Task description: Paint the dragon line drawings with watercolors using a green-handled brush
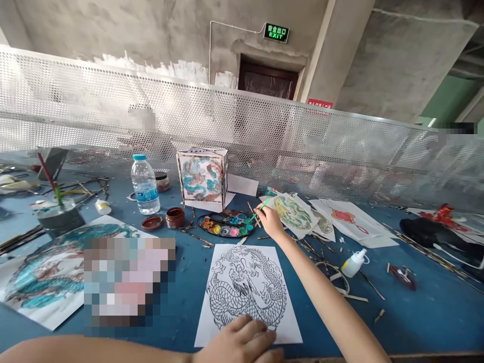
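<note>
A white sheet with a black line drawing of a dragon lies on the blue table in front of me. My left hand rests flat on the sheet's near edge, fingers spread. My right hand reaches forward, closed on a thin green paintbrush. The brush tip touches the oval paint palette, which holds several colours.
A painted paper lantern box, a water bottle and small brown paint jars stand behind the palette. Painted dragon sheets lie right and left. A white glue bottle and bamboo sticks are scattered right. A perforated metal screen backs the table.
</note>
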Demonstrator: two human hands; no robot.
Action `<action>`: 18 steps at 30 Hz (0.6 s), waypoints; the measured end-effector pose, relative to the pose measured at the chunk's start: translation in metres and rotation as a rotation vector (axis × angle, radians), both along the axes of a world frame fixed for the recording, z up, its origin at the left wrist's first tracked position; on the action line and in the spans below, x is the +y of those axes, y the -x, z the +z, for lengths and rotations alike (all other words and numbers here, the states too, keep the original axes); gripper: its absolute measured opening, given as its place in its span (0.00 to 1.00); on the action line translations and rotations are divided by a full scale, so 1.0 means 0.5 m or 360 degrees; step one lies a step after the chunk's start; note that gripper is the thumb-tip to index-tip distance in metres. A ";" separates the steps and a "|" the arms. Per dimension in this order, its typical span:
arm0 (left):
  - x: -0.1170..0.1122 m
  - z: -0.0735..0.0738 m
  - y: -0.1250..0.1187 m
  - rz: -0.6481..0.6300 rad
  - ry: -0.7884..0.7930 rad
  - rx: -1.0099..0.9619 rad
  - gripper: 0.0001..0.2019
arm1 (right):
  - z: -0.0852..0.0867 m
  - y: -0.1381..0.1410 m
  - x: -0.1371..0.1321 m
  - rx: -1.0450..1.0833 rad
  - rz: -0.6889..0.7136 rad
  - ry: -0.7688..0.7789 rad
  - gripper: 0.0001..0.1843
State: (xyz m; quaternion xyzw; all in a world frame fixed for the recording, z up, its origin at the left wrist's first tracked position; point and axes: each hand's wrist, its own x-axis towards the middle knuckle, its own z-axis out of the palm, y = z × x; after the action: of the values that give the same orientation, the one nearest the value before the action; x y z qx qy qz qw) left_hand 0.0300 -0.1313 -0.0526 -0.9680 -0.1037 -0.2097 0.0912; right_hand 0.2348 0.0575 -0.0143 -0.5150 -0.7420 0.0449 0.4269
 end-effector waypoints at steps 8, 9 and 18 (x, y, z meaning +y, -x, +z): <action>0.128 0.080 0.019 0.0768 0.0077 0.0498 0.20 | 0.005 -0.006 -0.002 -0.0016 -0.0025 -0.0003 0.16; 0.146 0.084 0.027 0.0842 0.0099 0.0519 0.18 | 0.006 -0.008 -0.002 -0.0002 -0.0035 -0.0015 0.16; 0.206 0.101 0.112 0.0724 0.0449 0.0383 0.13 | 0.003 -0.012 -0.003 0.0103 -0.0004 -0.0007 0.14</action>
State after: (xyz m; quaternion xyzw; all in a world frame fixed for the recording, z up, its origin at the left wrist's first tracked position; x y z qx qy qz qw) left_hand -0.0261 -0.0281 -0.0023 -0.9409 -0.3345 -0.0511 0.0121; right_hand 0.2408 0.0559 -0.0129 -0.5133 -0.7273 0.0594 0.4518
